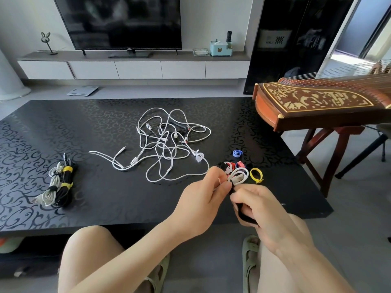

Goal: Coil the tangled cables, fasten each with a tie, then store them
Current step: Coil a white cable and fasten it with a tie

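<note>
Tangle mid-table; bundles left (ties right)

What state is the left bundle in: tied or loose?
Tied. The bundle lies coiled on the table, with two yellow ties wrapped round it.

Black patterned table bears tangled cables, tied coils and coloured ties.

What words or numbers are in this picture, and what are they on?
No text here reads clearly.
Logo on the bottom edge of the television: too small to read.
White label with a checkered patch on the black cabinet: letters blurred.
</note>
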